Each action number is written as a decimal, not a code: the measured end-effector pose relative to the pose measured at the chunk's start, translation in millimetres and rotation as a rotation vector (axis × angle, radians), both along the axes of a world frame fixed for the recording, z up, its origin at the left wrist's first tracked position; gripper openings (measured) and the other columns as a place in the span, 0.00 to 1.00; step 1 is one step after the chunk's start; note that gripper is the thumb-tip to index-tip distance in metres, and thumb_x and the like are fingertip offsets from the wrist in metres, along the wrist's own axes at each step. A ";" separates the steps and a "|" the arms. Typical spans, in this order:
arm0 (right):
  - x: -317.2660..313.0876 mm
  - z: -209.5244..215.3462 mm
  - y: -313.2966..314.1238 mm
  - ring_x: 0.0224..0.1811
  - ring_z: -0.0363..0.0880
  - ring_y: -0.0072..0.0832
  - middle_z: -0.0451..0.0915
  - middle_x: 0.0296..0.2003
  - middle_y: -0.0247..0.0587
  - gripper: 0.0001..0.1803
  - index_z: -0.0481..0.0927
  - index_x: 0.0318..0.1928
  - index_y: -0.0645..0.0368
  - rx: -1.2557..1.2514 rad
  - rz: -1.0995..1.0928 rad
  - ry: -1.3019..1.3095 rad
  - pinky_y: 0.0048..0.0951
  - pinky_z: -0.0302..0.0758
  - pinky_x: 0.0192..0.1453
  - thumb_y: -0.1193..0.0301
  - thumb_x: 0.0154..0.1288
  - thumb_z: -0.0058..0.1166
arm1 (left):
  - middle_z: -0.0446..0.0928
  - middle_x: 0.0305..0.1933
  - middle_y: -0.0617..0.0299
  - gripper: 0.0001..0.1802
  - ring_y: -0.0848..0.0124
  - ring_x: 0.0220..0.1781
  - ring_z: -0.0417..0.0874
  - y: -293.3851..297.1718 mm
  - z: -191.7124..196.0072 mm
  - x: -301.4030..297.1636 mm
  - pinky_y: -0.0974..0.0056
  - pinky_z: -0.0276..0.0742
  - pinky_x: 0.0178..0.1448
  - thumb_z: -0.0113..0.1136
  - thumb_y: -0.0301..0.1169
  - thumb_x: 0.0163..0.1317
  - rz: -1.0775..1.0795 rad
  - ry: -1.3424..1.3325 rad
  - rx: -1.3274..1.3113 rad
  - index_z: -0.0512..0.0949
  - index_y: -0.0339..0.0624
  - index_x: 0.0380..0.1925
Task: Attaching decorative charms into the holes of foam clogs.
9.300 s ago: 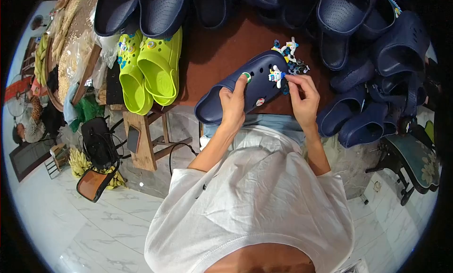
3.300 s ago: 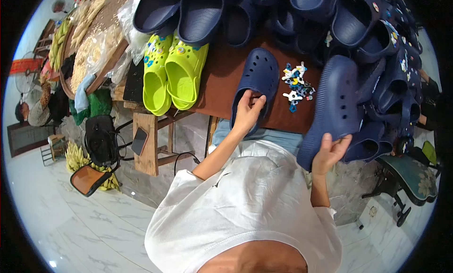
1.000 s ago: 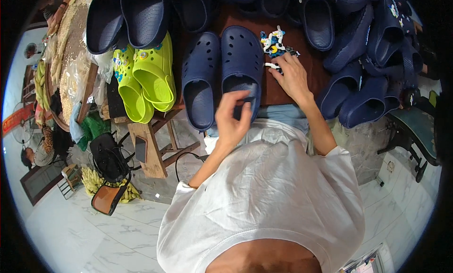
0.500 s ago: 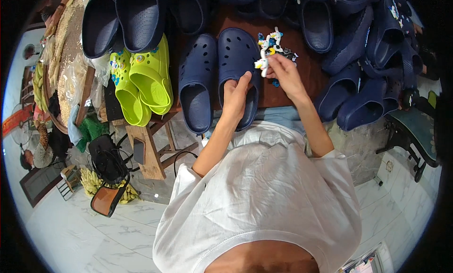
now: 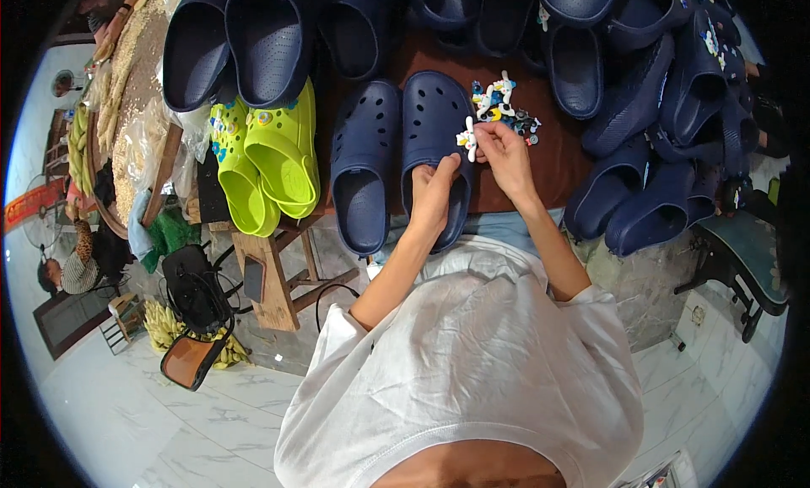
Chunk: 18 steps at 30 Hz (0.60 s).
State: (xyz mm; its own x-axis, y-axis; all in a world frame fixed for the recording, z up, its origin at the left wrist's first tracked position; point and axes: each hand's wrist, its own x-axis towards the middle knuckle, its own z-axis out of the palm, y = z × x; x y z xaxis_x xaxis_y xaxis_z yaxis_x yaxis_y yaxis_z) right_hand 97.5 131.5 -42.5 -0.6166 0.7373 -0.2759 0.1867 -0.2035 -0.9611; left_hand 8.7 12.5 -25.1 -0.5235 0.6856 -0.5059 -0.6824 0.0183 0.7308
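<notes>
Two navy clogs stand side by side on a brown surface, toes pointing away from me. My left hand [image 5: 432, 193] grips the right-hand clog [image 5: 434, 108], with fingers down in its foot opening and the thumb along the upper's edge. The left-hand clog [image 5: 363, 163] stands untouched. Between thumb and fingertips, my right hand [image 5: 506, 159] pinches a small white shoe charm [image 5: 467, 140] beside the right edge of the held clog. Just beyond that hand lies a small pile of mixed charms [image 5: 498, 104], white, blue, yellow and black.
Lime-green clogs [image 5: 287, 167] with charms sit to the left. More navy clogs [image 5: 270, 45] line the far side and crowd the right [image 5: 620, 180]. A phone [image 5: 254, 280] lies on a wooden bench [image 5: 274, 294]. At far left is another person [image 5: 72, 273].
The whole scene sits slightly lower in the picture. My right hand has drawn a little away from the charm pile, bringing the white charm closer to the clog. My left hand keeps its grip.
</notes>
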 end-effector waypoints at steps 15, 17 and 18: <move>-8.6 2.6 -5.9 0.28 0.75 0.15 0.78 0.30 0.31 0.10 0.78 0.44 0.62 -0.061 -0.045 -0.021 0.18 0.73 0.32 0.69 0.69 0.50 | 0.79 0.44 0.59 0.17 0.73 0.43 0.80 18.0 6.5 7.2 0.69 0.74 0.48 0.64 0.25 0.57 0.089 0.144 -0.067 0.76 0.31 0.45; -5.0 4.5 -5.6 0.29 0.75 0.16 0.78 0.31 0.31 0.10 0.77 0.44 0.62 -0.049 -0.032 -0.014 0.18 0.74 0.32 0.69 0.69 0.51 | 0.79 0.43 0.59 0.16 0.73 0.41 0.80 20.1 5.7 8.9 0.70 0.74 0.47 0.63 0.24 0.57 0.131 0.137 -0.076 0.76 0.30 0.45; -3.3 4.7 -4.7 0.30 0.76 0.16 0.78 0.31 0.31 0.10 0.77 0.45 0.62 -0.036 -0.016 -0.006 0.18 0.75 0.32 0.69 0.69 0.51 | 0.79 0.43 0.59 0.16 0.73 0.41 0.80 21.5 8.2 9.2 0.70 0.74 0.47 0.63 0.24 0.57 0.133 0.138 -0.074 0.76 0.30 0.45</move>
State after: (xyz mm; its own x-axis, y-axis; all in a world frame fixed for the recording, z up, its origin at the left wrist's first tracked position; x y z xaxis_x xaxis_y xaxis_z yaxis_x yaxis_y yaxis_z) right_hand 94.2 126.8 -37.8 -0.6028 0.7366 -0.3066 0.1891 -0.2415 -0.9518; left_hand 17.9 34.0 -16.9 -0.6751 0.5690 -0.4696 -0.5758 -0.0084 0.8176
